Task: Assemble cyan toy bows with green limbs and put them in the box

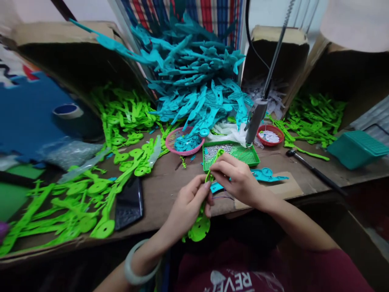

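My left hand [190, 205] grips a bright green plastic part [199, 229] whose round end hangs below my fingers, near the table's front edge. My right hand [235, 176] pinches the upper, narrow end of the same green part, just in front of a green mesh tray [243, 153] holding small silvery pieces. A teal plastic part [266, 175] lies on the table under and to the right of my right hand. I wear a pale bangle [136, 263] on my left wrist.
Heaps of green parts [91, 190] cover the left; more green parts [313, 117] lie at right. A teal pile [197, 77] rises behind. Pink bowl [184, 140], red bowl [270, 135], hanging tool [257, 117], black phone [129, 202], hammer [313, 169], teal basket [357, 148].
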{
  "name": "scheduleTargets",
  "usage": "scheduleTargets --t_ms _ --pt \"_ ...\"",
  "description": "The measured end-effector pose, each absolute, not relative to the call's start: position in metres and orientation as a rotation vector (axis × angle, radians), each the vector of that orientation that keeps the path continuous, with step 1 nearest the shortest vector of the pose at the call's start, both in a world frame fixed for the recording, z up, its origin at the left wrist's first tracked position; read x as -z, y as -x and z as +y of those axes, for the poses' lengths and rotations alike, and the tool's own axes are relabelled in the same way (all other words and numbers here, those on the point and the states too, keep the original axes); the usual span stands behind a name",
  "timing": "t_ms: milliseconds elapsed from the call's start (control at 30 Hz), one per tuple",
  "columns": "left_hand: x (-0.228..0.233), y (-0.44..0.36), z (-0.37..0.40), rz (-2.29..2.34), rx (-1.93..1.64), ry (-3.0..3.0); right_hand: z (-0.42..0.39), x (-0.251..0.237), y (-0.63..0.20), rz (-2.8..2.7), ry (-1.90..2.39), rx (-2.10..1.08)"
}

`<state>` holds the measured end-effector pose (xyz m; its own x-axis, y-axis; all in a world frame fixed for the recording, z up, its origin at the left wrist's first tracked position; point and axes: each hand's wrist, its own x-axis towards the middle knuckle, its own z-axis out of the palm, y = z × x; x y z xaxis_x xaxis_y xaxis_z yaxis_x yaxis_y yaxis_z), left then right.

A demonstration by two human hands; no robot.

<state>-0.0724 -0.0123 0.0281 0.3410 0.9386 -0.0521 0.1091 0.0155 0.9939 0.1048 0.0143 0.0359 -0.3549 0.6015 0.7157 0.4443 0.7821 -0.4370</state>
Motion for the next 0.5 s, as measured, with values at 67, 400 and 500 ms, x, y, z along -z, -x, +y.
scheduleTargets --t_ms 67,400,500 --pt "-0.026 0.068 -0.012 1.048 -0.956 -1.439 0.006 -0.033 -0.099 -1.896 0.839 -0.251" --pt "-0.007 0.055 -0.022 1.255 -1.259 -1.850 -0.005 -0.028 -0.079 -1.135 1.017 -1.183" --pt "0.004 0.058 -0.024 1.329 -1.313 -2.034 -0.006 -0.023 -0.078 -1.128 1.041 -1.143"
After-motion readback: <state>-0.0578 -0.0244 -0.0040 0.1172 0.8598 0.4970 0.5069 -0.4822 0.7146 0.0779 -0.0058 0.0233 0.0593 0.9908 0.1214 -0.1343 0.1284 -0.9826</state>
